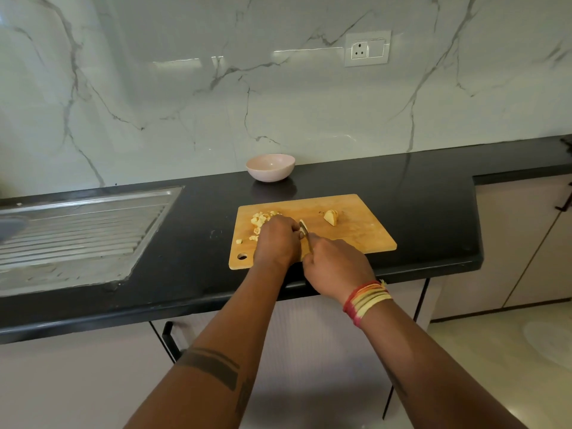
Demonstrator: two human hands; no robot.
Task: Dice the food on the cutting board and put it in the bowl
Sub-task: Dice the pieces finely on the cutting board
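A wooden cutting board (356,230) lies on the black counter. Several pale yellow diced pieces (259,218) are heaped at its far left, and a sliced wedge (330,217) sits apart near the far middle. My left hand (276,239) curls over a pale slice (304,225) and holds it down on the board. My right hand (335,266) grips a knife (305,232) whose blade lies against that slice, right beside my left fingers. A pink bowl (270,167) stands behind the board by the wall, with nothing visible in it.
A steel sink drainboard (77,236) fills the counter's left side. The black counter (433,205) ends in a corner at the right, with cabinets below and beside it. A wall socket (367,48) sits on the marble backsplash.
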